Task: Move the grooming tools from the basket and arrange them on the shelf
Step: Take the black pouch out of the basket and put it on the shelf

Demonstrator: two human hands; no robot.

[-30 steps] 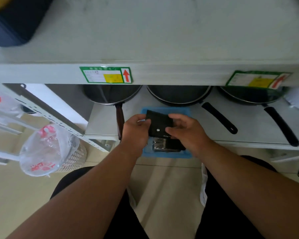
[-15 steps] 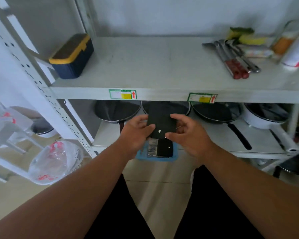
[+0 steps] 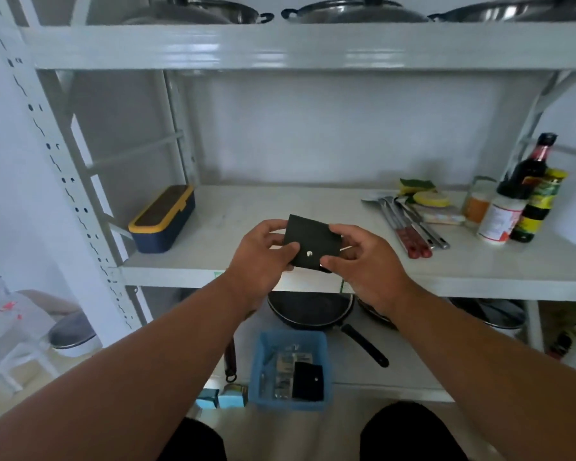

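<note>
Both hands are on a small flat black pouch with a silver snap button (image 3: 310,245), held up in front of the edge of the grey metal shelf (image 3: 246,207). The left hand (image 3: 260,257) pinches its left edge, thumb on the front face and the other fingers curled behind. The right hand (image 3: 363,257) does the same on the right edge, thumb tip just right of the snap, fingers wrapped round the top corner. So both sets of fingers are closed on the pouch, which sits tilted a bit, right between them

Well below the fingers, on the lower shelf, there's a blue plastic basket (image 3: 259,367) with another black snap pouch (image 3: 308,380) lying in its right half and some clear-wrapped bits beside it that are too blurry to identify. Behind the basket is a black frying pan with a black handle (image 3: 308,311)

Off to the left of the fingers, a navy box with a yellow-rimmed lid (image 3: 162,221) stands on the shelf. To the right of them lie some steel utensils with red handles (image 3: 409,224), and further right a cluster of bottles incl. a dark sauce bottle (image 3: 526,174). Up top, steel pots with lids (image 3: 353,11) sit on the highest shelf
</note>
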